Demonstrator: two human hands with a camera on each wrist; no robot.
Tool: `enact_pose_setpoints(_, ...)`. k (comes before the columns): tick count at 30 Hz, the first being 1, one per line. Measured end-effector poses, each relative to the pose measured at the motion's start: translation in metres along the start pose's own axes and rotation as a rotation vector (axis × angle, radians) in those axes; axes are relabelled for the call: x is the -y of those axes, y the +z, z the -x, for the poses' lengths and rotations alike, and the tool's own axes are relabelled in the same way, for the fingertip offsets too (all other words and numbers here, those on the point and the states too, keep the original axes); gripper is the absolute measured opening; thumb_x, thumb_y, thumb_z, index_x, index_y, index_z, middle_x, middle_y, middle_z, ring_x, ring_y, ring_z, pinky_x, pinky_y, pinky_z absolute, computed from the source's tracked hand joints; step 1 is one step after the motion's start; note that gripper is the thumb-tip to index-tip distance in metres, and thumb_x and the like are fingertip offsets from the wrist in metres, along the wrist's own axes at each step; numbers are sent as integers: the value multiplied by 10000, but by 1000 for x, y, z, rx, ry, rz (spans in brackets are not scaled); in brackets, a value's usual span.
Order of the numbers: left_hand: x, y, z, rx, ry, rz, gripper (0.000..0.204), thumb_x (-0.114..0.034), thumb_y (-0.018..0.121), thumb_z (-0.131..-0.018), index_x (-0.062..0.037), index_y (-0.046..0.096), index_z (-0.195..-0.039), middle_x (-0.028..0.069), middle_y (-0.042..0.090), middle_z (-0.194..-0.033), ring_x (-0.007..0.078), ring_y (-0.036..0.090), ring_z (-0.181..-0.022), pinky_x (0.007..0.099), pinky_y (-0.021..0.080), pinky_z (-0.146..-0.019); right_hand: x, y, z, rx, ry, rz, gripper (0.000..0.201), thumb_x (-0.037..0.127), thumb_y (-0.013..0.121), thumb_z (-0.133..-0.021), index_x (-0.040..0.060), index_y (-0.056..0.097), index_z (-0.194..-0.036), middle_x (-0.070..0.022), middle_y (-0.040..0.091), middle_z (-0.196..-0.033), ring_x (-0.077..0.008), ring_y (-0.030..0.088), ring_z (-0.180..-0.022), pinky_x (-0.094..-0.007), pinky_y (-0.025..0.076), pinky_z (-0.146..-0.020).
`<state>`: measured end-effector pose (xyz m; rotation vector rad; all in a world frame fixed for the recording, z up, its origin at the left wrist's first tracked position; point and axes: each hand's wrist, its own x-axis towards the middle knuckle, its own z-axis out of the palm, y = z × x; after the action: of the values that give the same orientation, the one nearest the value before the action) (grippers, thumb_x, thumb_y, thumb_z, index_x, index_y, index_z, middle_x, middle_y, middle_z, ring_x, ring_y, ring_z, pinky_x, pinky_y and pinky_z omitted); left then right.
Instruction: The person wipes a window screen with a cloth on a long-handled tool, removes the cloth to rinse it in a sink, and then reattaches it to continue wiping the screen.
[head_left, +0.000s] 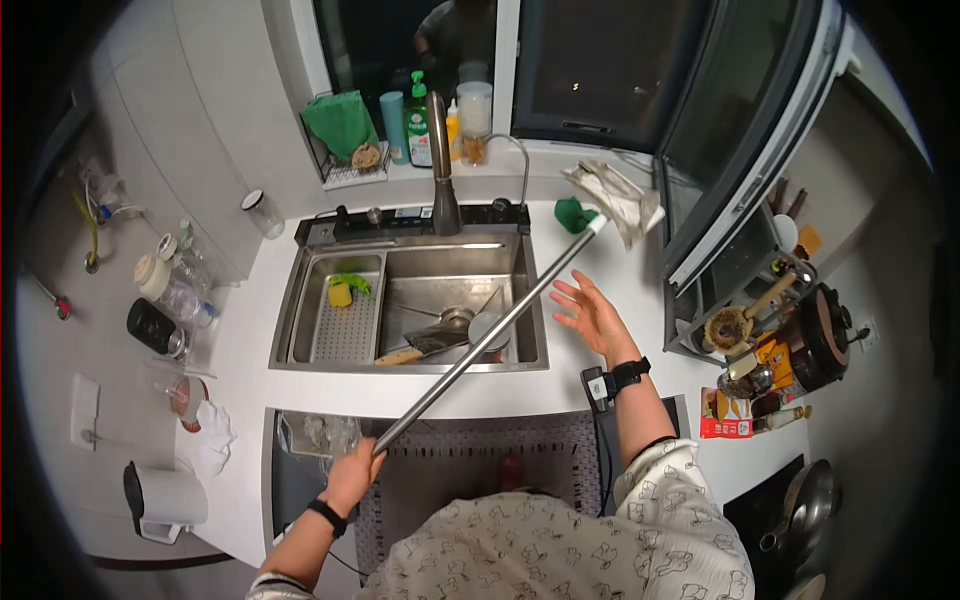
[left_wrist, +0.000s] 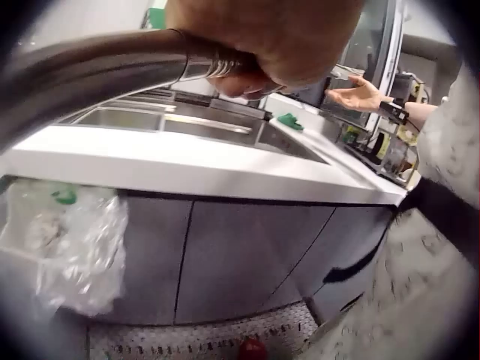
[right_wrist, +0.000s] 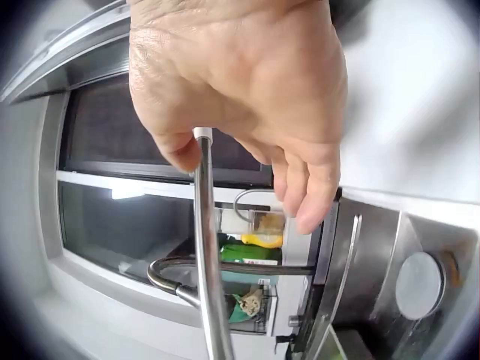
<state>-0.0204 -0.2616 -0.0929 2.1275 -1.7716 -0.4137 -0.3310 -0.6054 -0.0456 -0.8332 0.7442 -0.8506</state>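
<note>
A long metal pole (head_left: 490,335) slants across the sink from lower left to upper right. My left hand (head_left: 352,473) grips its near end; the left wrist view shows the fingers (left_wrist: 244,82) curled round the metal. A crumpled grey-white cloth (head_left: 617,200) hangs at the far end, by the pole's white tip. To the right of the pole, my right hand (head_left: 592,315) is held up with its fingers spread and nothing in them. In the right wrist view, the pole passes behind the thumb. A small green object (head_left: 574,215) lies on the counter beside the cloth.
The steel sink (head_left: 400,368) holds a drain tray with a yellow sponge (head_left: 340,295), a knife and a round lid. A tall faucet (head_left: 441,165) rises behind. Bottles (head_left: 417,130) line the sill. An open window (head_left: 750,130) and a rack (head_left: 690,320) stand right. Jars and a kettle (head_left: 170,500) stand left.
</note>
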Motion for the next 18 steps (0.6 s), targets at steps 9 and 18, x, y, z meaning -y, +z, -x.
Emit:
enact_pose_setpoints(9, 23, -5, 85, 109, -492, -305, 254, -191, 648, -741, -94, 516, -936, 109, 613, -805, 310, 592, -742, 428, 460, -666, -85, 49, -35, 176, 195, -44, 285, 319, 450, -926, 52, 443, -1024, -140, 586, -1015, -199, 587, -924, -265, 486, -706)
enact_pose_setpoints(18, 97, -69, 134, 203, -729, -164, 287, -267, 669, -701, -97, 561, -905, 82, 611, -862, 278, 565, -886, 380, 391, -824, -129, 61, -124, 43, 162, 5, 254, 275, 479, -914, 29, 528, -954, -136, 610, -989, -171, 561, -978, -220, 463, -738)
